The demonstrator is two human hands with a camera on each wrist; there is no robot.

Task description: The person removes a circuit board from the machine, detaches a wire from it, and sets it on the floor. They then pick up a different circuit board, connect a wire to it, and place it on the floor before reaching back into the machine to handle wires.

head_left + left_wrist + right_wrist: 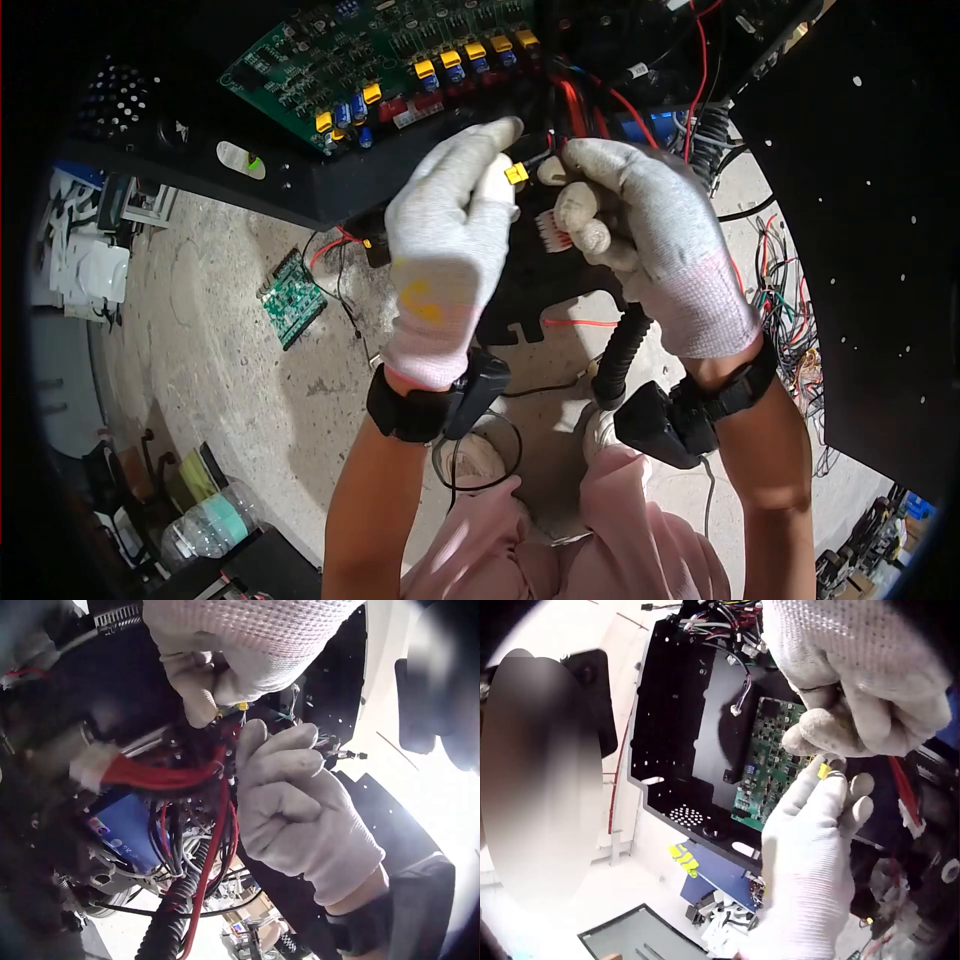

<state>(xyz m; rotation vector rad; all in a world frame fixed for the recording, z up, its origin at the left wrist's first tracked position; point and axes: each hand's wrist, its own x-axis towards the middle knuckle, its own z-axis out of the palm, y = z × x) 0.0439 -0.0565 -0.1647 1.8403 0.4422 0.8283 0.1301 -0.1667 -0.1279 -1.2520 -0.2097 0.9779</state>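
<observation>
Both hands wear white knit gloves and meet below the green circuit board (390, 60). My left hand (447, 215) pinches a small yellow connector (515, 174) between thumb and fingers; it also shows in the right wrist view as a yellow connector (824, 772). A short dark cable (540, 157) runs from it to my right hand (655, 215), whose thumb and index finger pinch it, the other fingers curled. Just below those fingers hangs a white multi-pin plug (553, 232) on thick red wires (161, 776).
A black metal housing (330, 190) holds the board with its row of yellow connectors. A black panel (880, 250) stands at the right. Lower down are a corrugated black hose (622, 355), a loose green board (293, 300) on the floor and a tangle of wires (790, 320).
</observation>
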